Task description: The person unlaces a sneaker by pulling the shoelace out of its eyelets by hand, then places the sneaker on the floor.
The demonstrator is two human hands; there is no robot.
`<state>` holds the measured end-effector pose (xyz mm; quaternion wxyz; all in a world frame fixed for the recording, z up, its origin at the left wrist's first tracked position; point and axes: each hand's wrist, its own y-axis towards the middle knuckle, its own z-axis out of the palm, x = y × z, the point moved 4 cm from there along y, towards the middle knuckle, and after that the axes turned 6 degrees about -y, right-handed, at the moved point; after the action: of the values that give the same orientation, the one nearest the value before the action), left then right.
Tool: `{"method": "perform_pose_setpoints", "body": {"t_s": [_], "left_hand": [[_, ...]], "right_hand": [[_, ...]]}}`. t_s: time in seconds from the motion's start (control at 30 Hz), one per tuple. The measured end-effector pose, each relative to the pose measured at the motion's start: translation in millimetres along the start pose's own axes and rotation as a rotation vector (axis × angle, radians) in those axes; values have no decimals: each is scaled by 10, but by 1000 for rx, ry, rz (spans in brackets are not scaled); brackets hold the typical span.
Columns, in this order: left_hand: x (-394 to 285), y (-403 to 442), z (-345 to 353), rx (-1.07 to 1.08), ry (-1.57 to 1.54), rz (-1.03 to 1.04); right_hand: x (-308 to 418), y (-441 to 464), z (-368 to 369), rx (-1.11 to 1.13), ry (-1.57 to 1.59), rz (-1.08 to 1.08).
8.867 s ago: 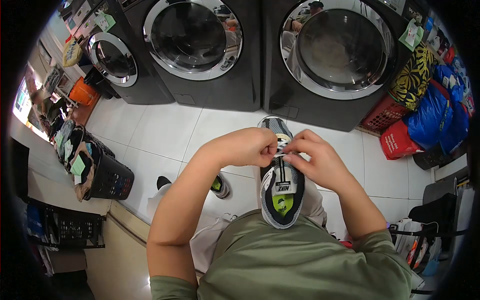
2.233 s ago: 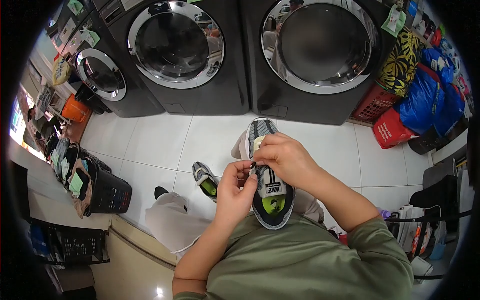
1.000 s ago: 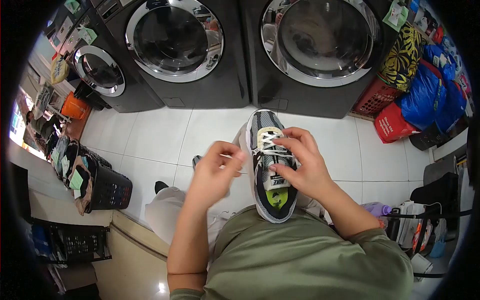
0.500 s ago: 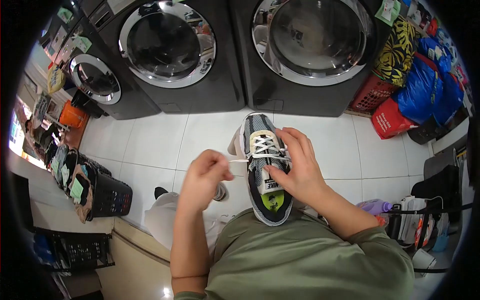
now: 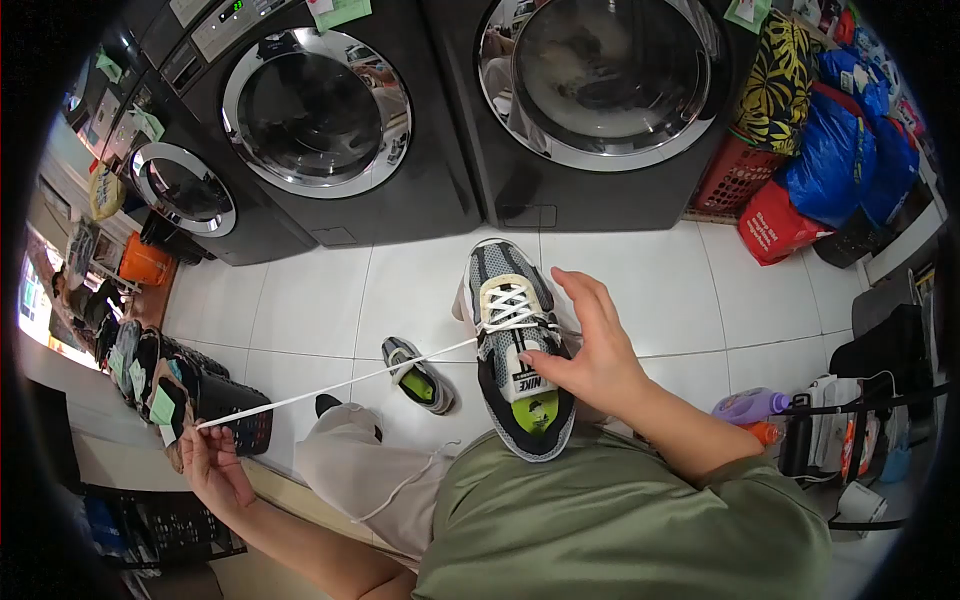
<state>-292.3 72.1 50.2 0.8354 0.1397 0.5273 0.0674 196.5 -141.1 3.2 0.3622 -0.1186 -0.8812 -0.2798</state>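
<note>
A grey and black sneaker (image 5: 495, 412) with white laces and a yellow-green insole rests on my raised lap, toe pointing away. My left hand (image 5: 215, 472) is far out to the left, its fingertips pinching the end of a white shoelace (image 5: 340, 384). That lace runs taut from the sneaker's left eyelets. My right hand (image 5: 605, 355) is at the sneaker's right side, thumb against the tongue and the other fingers stretched out and apart. A matching sneaker (image 5: 418, 378) lies on the floor to the left.
Dark front-loading machines (image 5: 320, 120) line the far side. A laundry basket (image 5: 235, 405) with clothes stands left, near my left hand. Blue bags (image 5: 830, 165) and a red bag (image 5: 775, 228) sit at right. A purple bottle (image 5: 750, 404) is near my right elbow.
My left hand has swung far left, drawing the lace out long and straight. My right hand stays beside the shoe, its fingers more spread. The floor sneaker is now fully visible.
</note>
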Motion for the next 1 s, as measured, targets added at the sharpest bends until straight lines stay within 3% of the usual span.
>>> {"method": "perform_pose_setpoints", "body": {"t_s": [0.1, 0.17, 0.3, 0.4, 0.47, 0.53, 0.63, 0.77, 0.97, 1.0], "left_hand": [[165, -74, 105, -85, 300, -89], [388, -100, 322, 1, 602, -301], [855, -135, 955, 227, 861, -179], [1139, -313, 1747, 423, 578, -193], [1208, -461, 2232, 570, 581, -121], [1321, -577, 2545, 657, 578, -119], [1420, -698, 2804, 758, 658, -327], [1431, -681, 2851, 766, 697, -456], [1461, -647, 2847, 880, 586, -347], [1408, -646, 2886, 959, 658, -158]], "right_hand": [[-19, -19, 59, 26, 5, 29], [7, 32, 16, 80, 100, 57], [-155, 116, -55, 208, 293, 32], [-273, 291, -156, 173, 295, 158], [-307, 410, -208, 202, 295, 236], [-270, 473, -194, 284, 252, 169], [-227, 526, -132, 366, 192, 56], [-207, 563, -133, 429, 173, -93], [-61, 438, -183, 107, -153, -618], [-71, 416, -207, 133, -166, -642]]}}
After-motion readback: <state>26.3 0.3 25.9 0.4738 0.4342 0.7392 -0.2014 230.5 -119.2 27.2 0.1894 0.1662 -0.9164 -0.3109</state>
